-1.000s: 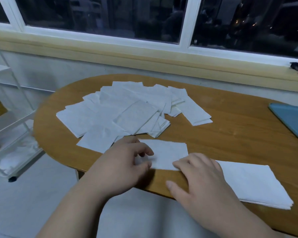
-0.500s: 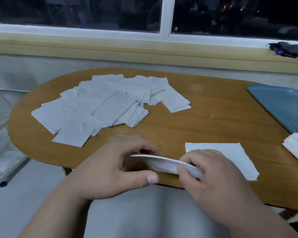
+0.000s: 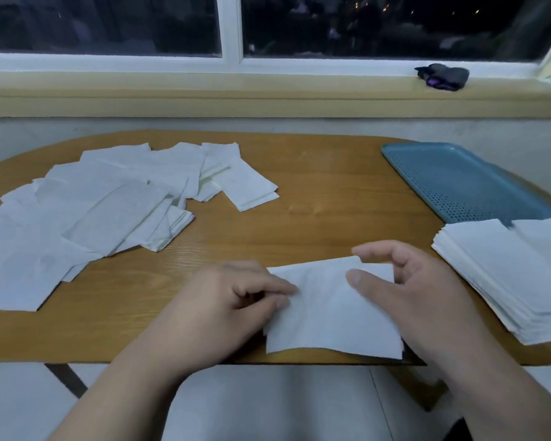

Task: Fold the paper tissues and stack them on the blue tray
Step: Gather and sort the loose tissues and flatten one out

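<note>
Left hand point(image 3: 223, 300): fingers curled, pinching the left edge of a single tissue point(image 3: 328, 316); right hand point(image 3: 420, 288): half open, thumb on the sheet's face, fingers curved past its far corner, and a firm hold cannot be confirmed; the sheet sits left of and nearer than the blue tray point(image 3: 458, 183); neat stack point(image 3: 516, 275) overlaps the tray's near end; loose heap point(image 3: 109, 205) lies well left of the tray.

The surface point(image 3: 315, 192) is wood-grain, smooth with a low sheen. The tissue point(image 3: 325, 313) at its near edge is thin white paper, matt and softly crinkled. The blue tray point(image 3: 452, 179) at the right edge looks matt plastic, its floor perforated.
</note>
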`<action>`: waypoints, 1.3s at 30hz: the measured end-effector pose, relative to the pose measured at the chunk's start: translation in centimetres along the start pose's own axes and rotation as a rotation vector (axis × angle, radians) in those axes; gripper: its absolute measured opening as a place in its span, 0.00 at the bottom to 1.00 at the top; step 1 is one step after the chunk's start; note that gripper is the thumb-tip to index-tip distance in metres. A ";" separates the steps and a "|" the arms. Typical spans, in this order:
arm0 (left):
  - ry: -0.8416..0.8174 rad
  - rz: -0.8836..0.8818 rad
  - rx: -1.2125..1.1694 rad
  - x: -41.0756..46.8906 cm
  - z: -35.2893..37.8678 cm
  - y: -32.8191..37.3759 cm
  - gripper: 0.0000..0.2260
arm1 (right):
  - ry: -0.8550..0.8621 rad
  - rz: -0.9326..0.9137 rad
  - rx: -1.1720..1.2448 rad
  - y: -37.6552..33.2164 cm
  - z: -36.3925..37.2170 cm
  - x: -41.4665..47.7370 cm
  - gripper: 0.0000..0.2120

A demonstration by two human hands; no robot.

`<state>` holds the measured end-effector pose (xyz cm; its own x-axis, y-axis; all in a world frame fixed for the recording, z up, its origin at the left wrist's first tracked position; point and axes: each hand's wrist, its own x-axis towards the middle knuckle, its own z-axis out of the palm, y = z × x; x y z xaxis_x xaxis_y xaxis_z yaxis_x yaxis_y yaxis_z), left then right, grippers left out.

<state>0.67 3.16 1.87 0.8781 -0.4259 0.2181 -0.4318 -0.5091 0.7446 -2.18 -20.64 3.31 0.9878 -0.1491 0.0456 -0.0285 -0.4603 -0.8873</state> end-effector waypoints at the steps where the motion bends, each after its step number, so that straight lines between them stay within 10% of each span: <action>1: 0.023 -0.038 -0.021 0.3 0.3 0.2 0.10 | -0.036 -0.013 0.028 0.3 -0.2 0.0 0.14; 17: 0.082 -0.339 -0.127 2.9 1.0 0.6 0.08 | 0.051 -0.173 -0.040 3.0 -0.5 1.3 0.12; 39: 0.006 -0.164 0.262 2.7 1.2 -1.5 0.05 | 0.112 -0.236 -0.570 4.3 0.9 2.1 0.08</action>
<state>3.47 1.85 0.61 0.9415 -0.3179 0.1123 -0.3215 -0.7465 0.5826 -0.11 -22.19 -0.84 0.9563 -0.0631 0.2854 0.0804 -0.8819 -0.4644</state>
